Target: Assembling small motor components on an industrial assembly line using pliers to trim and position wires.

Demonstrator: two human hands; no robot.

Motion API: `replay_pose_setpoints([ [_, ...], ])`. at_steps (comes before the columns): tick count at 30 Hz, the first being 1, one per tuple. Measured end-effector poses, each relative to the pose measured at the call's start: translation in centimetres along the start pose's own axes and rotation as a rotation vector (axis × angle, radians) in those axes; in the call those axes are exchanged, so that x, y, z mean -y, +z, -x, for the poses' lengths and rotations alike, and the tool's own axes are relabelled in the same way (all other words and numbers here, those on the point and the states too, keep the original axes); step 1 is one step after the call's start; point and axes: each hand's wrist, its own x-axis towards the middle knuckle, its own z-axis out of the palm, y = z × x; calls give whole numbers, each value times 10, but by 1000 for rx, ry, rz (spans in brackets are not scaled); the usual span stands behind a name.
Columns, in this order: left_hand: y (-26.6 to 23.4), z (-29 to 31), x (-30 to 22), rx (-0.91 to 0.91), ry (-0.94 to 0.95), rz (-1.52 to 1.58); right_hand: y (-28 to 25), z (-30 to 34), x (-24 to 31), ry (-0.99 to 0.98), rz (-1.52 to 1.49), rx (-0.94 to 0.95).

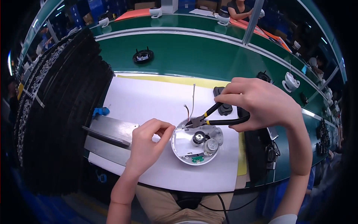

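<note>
In front of me, a round white plastic housing (179,154) lies open side up on white paper (220,179). Inside it are a grey motor (211,145), a dark cylindrical part (198,138) and a small green circuit board (197,159). Thin wires (193,98) rise from its far edge. My right hand (263,104) grips diagonal cutters (199,121) by their black-and-yellow handles, which are spread; the jaws reach over the housing's far rim. Pinched together at the housing's left rim are the thumb and forefinger of my left hand (149,143); what they hold is too small to tell.
A tall pile of black cables (63,112) stands on the left, beside a metal plate fixture (112,128) and a blue object (100,111). Black parts (225,108) lie behind my right hand. Beyond, a green conveyor (179,48) carries a round black part (143,56). A person (238,9) sits across.
</note>
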Motion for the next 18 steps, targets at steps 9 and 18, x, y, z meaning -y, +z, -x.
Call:
replay_pose_setpoints([
  [9, 9, 4, -4, -22, 33, 49, 15, 7, -5, -17, -46, -23],
  [18, 10, 5, -4, 7, 92, -6, 18, 7, -8, -22, -41, 8],
])
